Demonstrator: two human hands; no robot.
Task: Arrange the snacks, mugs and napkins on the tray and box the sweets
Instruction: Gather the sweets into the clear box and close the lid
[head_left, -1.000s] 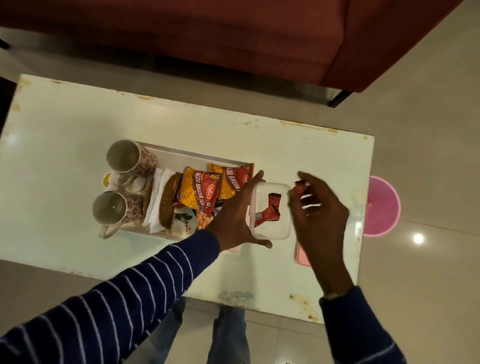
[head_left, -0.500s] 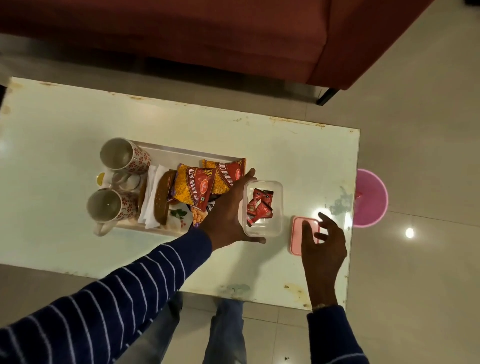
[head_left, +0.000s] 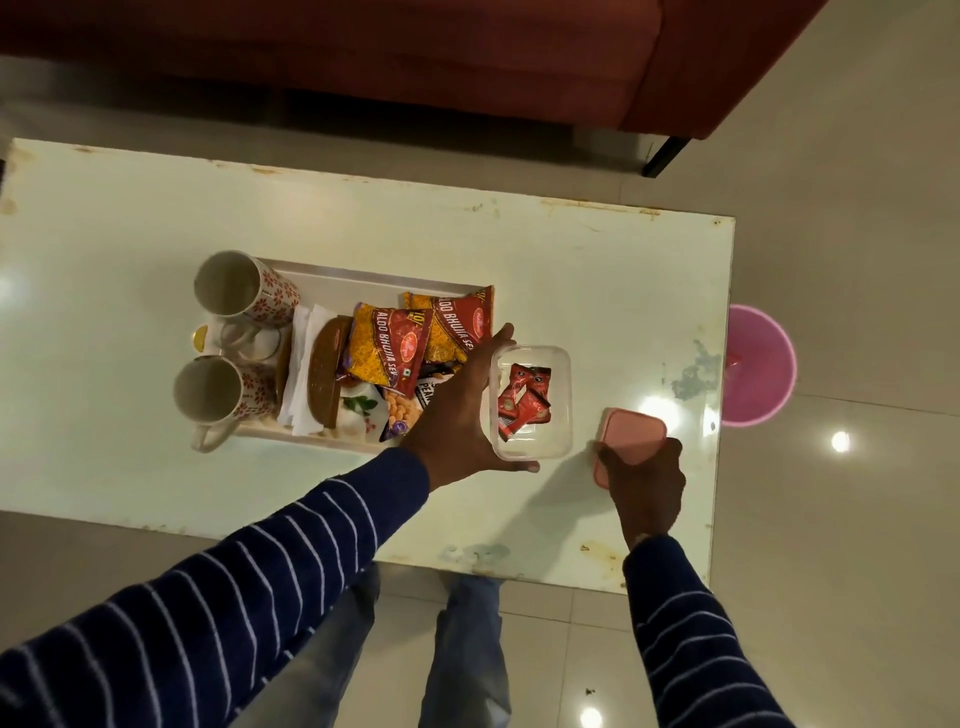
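Observation:
A clear plastic box stands on the table right of the tray, with red-wrapped sweets inside. My left hand grips the box's left side. My right hand is closed on the near edge of the pink lid, which lies just right of the box. The white tray holds two patterned mugs, white napkins, two red-and-yellow snack packets and a peanut packet.
The pale table ends just right of the lid. A pink round bin stands on the floor past that edge. A red sofa runs along the far side. My legs are under the near edge.
My right hand dropped the red sweets into the box, moved down to the right and closed on the pink lid. My left hand has stayed on the box.

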